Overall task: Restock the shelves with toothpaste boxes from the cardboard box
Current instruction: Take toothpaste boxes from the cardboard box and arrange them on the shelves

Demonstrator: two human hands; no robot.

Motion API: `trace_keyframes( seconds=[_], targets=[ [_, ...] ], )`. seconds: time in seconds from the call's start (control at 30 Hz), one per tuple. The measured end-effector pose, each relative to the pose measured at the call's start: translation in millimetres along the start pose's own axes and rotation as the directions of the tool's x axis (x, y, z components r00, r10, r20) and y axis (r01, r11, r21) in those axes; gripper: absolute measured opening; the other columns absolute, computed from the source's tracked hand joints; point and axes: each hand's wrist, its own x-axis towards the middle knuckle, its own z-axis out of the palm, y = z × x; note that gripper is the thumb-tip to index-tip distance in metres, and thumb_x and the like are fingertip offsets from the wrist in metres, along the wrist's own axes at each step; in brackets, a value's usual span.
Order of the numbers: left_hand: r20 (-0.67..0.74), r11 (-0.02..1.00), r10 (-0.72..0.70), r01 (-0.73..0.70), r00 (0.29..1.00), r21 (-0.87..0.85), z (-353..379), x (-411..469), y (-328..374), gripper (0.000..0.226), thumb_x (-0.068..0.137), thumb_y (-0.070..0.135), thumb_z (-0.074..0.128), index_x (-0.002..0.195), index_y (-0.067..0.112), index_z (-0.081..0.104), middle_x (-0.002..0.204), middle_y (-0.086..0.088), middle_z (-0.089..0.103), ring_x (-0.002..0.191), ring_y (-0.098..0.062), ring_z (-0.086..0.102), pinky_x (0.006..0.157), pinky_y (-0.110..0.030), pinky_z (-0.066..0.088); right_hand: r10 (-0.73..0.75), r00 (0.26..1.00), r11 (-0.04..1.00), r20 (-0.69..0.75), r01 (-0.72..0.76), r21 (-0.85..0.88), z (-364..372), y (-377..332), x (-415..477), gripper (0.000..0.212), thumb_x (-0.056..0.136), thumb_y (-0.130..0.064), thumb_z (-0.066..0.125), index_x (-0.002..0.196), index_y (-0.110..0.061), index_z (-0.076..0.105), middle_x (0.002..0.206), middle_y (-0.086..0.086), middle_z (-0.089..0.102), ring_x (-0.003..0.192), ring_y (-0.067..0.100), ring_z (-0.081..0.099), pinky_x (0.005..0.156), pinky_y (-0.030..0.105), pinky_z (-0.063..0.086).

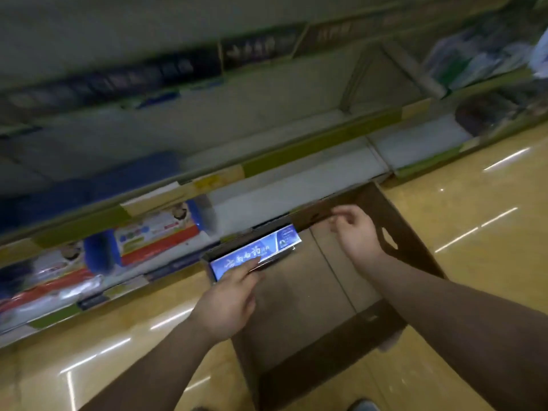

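Observation:
An open brown cardboard box (323,351) stands on the floor in front of the shelves. One blue toothpaste box (268,247) with white lettering leans along its far left inner wall; the rest of its bottom looks bare. My left hand (228,304) reaches into the carton and grips the near end of the toothpaste box, fingers lying on its blue face. My right hand (355,232) hovers over the carton's far edge with fingers loosely curled and nothing in them. The view is motion-blurred.
The bottom shelf (296,185) just behind the carton is white and bare at this spot. Red, white and blue packs (157,235) fill it to the left. Higher shelves hold dark blurred packs (258,46). Glossy yellow floor (474,218) surrounds the carton.

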Motion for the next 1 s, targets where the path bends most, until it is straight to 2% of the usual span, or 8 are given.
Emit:
trace_keyframes(
  seconds=[0.1, 0.17, 0.23, 0.33, 0.47, 0.57, 0.87, 1.0],
  targets=[
    [0.017, 0.99, -0.099, 0.097, 0.995, 0.1, 48, 40, -28, 0.058, 0.094, 0.03, 0.049, 0.148, 0.021, 0.028, 0.16, 0.0, 0.014, 0.144, -0.019, 0.024, 0.112, -0.026, 0.025, 0.446, 0.882, 0.849, 0.149, -0.47, 0.24, 23, 63, 45, 0.03, 0.096, -0.028, 0.046, 0.117, -0.01, 0.057, 0.098, 0.012, 0.063, 0.098, 0.026, 0.061, 0.099, 0.041, 0.046],
    [0.041, 0.979, -0.062, 0.052, 0.997, 0.198, 77, 61, -50, 0.07, 0.082, 0.035, 0.065, 0.142, 0.017, 0.036, 0.155, -0.009, 0.03, 0.136, -0.027, 0.04, 0.105, -0.034, 0.039, 0.47, 0.862, 0.846, 0.19, -0.501, 0.181, 46, 102, 71, 0.023, 0.095, -0.034, 0.045, 0.097, -0.017, 0.06, 0.071, 0.008, 0.056, 0.066, 0.019, 0.055, 0.078, 0.037, 0.053],
    [0.1, 0.946, -0.12, 0.083, 0.988, 0.314, 99, 82, -71, 0.089, 0.053, 0.04, 0.082, 0.131, 0.017, 0.045, 0.139, -0.012, 0.051, 0.116, -0.032, 0.059, 0.083, -0.044, 0.055, 0.472, 0.863, 0.85, 0.182, -0.5, 0.167, 76, 135, 97, 0.025, 0.092, -0.042, 0.044, 0.072, -0.026, 0.046, 0.059, -0.003, 0.038, 0.05, 0.013, 0.033, 0.053, 0.026, 0.035],
    [0.093, 0.904, -0.254, 0.203, 0.963, 0.375, 114, 104, -71, 0.102, 0.042, 0.04, 0.084, 0.134, 0.016, 0.046, 0.136, -0.012, 0.052, 0.114, -0.032, 0.05, 0.076, -0.058, 0.051, 0.442, 0.865, 0.861, 0.238, -0.484, 0.159, 113, 162, 125, 0.033, 0.089, -0.057, 0.041, 0.085, -0.025, 0.05, 0.07, -0.008, 0.042, 0.06, 0.009, 0.037, 0.065, 0.026, 0.035],
    [0.04, 0.841, -0.342, 0.287, 0.939, 0.459, 123, 118, -60, 0.086, 0.091, 0.025, 0.049, 0.151, 0.023, -0.013, 0.157, -0.006, -0.007, 0.138, -0.034, 0.008, 0.106, -0.062, 0.019, 0.417, 0.817, 0.835, 0.399, -0.518, 0.188, 141, 169, 126, 0.042, 0.097, -0.054, 0.033, 0.113, -0.024, 0.059, 0.11, -0.001, 0.06, 0.111, 0.022, 0.054, 0.104, 0.036, 0.037],
    [0.034, 0.832, -0.342, 0.285, 0.939, 0.477, 117, 121, -61, 0.076, 0.096, 0.015, 0.039, 0.15, 0.024, -0.014, 0.154, -0.005, -0.007, 0.134, -0.033, 0.012, 0.107, -0.06, 0.022, 0.429, 0.797, 0.813, 0.426, -0.546, 0.204, 146, 167, 125, 0.057, 0.095, -0.057, 0.033, 0.135, -0.019, 0.049, 0.14, 0.005, 0.051, 0.131, 0.025, 0.043, 0.106, 0.034, 0.031],
    [0.051, 0.828, -0.347, 0.28, 0.936, 0.486, 116, 121, -62, 0.073, 0.098, 0.017, 0.038, 0.15, 0.027, -0.013, 0.152, -0.006, -0.006, 0.133, -0.032, 0.013, 0.106, -0.06, 0.022, 0.423, 0.799, 0.798, 0.427, -0.552, 0.242, 152, 183, 147, 0.063, 0.09, -0.063, 0.039, 0.128, -0.015, 0.053, 0.113, 0.011, 0.066, 0.106, 0.027, 0.059, 0.098, 0.034, 0.038],
    [-0.007, 0.867, -0.3, 0.275, 0.954, 0.416, 117, 118, -67, 0.077, 0.096, 0.021, 0.044, 0.15, 0.03, -0.01, 0.151, -0.003, 0.001, 0.131, -0.027, 0.016, 0.104, -0.052, 0.028, 0.416, 0.777, 0.779, 0.472, -0.572, 0.256, 148, 184, 149, 0.069, 0.082, -0.069, 0.044, 0.126, -0.017, 0.054, 0.115, 0.017, 0.064, 0.131, 0.038, 0.042, 0.116, 0.043, 0.023]
  ],
)
